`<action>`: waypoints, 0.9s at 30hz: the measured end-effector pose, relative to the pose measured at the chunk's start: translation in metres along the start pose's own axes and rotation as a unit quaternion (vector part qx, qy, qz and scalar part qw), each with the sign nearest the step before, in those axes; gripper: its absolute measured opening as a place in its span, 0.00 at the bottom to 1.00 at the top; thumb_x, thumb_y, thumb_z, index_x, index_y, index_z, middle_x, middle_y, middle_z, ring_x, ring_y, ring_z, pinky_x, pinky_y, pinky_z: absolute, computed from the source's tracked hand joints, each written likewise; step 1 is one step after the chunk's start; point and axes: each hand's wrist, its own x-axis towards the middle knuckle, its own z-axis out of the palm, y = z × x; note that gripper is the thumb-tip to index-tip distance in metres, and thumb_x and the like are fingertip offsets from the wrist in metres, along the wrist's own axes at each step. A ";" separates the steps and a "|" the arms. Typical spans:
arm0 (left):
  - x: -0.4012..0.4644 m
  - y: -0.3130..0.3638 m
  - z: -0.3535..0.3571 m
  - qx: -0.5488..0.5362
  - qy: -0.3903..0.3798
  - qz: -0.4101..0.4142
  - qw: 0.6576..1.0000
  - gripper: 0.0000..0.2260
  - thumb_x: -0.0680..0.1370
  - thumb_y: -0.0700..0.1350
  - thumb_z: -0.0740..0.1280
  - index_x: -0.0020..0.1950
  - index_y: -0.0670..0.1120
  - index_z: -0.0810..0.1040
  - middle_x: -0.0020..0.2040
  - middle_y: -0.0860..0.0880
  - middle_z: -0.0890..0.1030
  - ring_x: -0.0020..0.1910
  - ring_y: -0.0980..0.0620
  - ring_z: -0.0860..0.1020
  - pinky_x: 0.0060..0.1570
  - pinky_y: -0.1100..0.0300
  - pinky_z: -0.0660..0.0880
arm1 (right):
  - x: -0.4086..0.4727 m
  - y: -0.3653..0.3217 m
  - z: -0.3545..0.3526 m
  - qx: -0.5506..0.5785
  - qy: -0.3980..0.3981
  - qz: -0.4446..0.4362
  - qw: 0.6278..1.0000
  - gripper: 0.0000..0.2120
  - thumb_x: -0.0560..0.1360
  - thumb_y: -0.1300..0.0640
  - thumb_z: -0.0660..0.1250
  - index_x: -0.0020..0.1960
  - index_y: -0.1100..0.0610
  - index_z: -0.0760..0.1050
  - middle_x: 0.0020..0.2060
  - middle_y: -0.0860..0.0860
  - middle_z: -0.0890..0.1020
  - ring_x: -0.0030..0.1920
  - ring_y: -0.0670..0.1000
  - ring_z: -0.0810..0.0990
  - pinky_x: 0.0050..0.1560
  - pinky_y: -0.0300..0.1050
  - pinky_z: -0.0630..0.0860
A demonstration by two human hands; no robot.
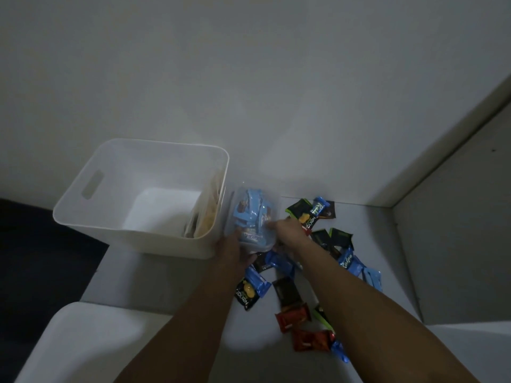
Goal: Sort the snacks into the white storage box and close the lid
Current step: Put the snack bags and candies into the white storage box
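The white storage box (83, 217) stands open on the left, with a few packets (206, 217) leaning against its right inner wall. Just to its right is a small clear container (272, 239) filled with light-blue snack packets (249, 214). My left hand (231, 251) grips its near-left corner. My right hand (289, 230) holds its near-right edge, fingertips resting on the blue packets. Loose snacks lie below and to the right of my arms: black packets (301, 214), blue ones (349, 262) and red ones (293, 317).
Everything sits on a white surface (171, 283) against a pale wall. A white, round-cornered panel (72, 344) lies at the lower left. A dark floor area (36, 258) drops off to the left. A wall corner and ledge (414, 189) close off the right.
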 end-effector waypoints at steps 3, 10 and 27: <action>0.001 -0.003 -0.002 0.060 -0.025 0.026 0.998 0.18 0.76 0.51 0.66 0.63 0.44 0.74 0.54 0.43 0.81 0.49 0.45 0.81 0.42 0.53 0.78 | -0.003 0.000 -0.013 0.025 -0.002 0.025 0.999 0.11 0.76 0.61 0.68 0.54 0.67 0.74 0.43 0.59 0.82 0.36 0.55 0.82 0.27 0.42 0.79; -0.016 0.005 0.010 0.154 -0.042 0.082 0.984 0.23 0.70 0.60 0.71 0.55 0.44 0.79 0.46 0.46 0.85 0.41 0.49 0.84 0.34 0.59 0.78 | -0.025 -0.011 -0.052 0.030 -0.035 0.021 0.999 0.10 0.76 0.62 0.67 0.56 0.64 0.75 0.45 0.58 0.83 0.41 0.56 0.83 0.31 0.49 0.81; -0.137 0.108 0.050 0.219 -0.074 0.249 0.941 0.29 0.64 0.63 0.71 0.55 0.43 0.81 0.51 0.43 0.83 0.45 0.43 0.83 0.36 0.52 0.82 | -0.137 -0.123 -0.090 -0.020 -0.009 -0.167 0.986 0.13 0.72 0.57 0.72 0.53 0.63 0.78 0.49 0.58 0.81 0.47 0.57 0.83 0.41 0.52 0.83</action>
